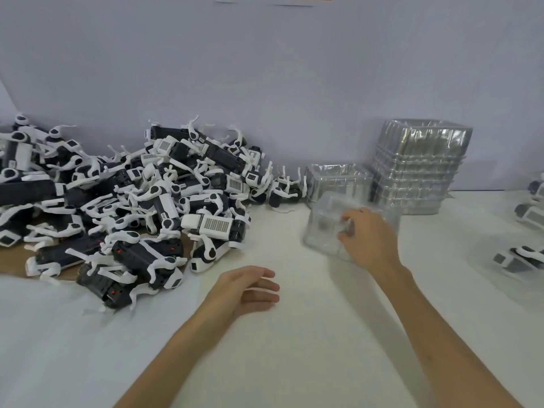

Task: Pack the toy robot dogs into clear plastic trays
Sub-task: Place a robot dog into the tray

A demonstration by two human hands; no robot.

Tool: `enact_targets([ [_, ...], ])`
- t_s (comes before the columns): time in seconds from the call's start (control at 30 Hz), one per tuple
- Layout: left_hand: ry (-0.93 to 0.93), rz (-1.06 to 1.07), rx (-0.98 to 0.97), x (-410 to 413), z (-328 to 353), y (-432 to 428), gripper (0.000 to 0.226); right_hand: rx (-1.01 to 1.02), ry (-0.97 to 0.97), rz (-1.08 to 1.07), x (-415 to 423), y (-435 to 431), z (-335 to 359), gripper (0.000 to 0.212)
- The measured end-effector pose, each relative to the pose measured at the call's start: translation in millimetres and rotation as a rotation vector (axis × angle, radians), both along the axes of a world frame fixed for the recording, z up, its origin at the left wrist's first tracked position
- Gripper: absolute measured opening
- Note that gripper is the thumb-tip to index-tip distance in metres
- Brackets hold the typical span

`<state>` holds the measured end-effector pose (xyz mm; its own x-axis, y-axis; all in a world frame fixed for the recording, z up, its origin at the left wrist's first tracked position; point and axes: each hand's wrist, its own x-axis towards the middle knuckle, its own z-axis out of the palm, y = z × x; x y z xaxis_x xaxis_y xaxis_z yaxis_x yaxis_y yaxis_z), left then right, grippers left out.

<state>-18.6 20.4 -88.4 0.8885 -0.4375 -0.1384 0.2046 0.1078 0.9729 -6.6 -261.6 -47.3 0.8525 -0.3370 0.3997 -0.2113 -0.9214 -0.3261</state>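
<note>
White table (294, 363): right hand (368, 240) fingers clamp a blurred clear tray (322, 228); left hand (247, 287), fingers loosely straight, over open tabletop.

The toy robot dogs (132, 201) are showing smooth, hard plastic with a faint sheen. The stacked trays (418, 166) are glinting as thin, glossy, clear plastic, and so is the nearer tray (321, 225). The table (294, 348) is looking matt and smooth. The brown sheet (14, 260) under the dogs is looking like dull cardboard.
</note>
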Motion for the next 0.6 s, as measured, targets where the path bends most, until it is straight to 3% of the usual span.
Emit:
enact_targets([
  [0.13,0.03,-0.026,-0.032,-2.6,1.4,-1.9,0.045,0.053,-0.131,0.142,-14.6,31.3,7.6,0.024],
  [0.3,-0.15,0.079,-0.042,-8.3,6.9,-9.1,0.051,0.415,-0.303,0.46,-37.9,71.3,22.5,0.031],
  [0.4,-0.262,0.203,-0.088,-8.7,7.4,-8.2,0.047,0.427,-0.305,0.603,-46.3,89.4,11.0,0.029],
  [0.6,-0.232,0.213,-0.222,-4.3,2.4,-5.6,0.036,0.37,-0.334,0.604,-48.9,92.3,-10.7,0.042],
])
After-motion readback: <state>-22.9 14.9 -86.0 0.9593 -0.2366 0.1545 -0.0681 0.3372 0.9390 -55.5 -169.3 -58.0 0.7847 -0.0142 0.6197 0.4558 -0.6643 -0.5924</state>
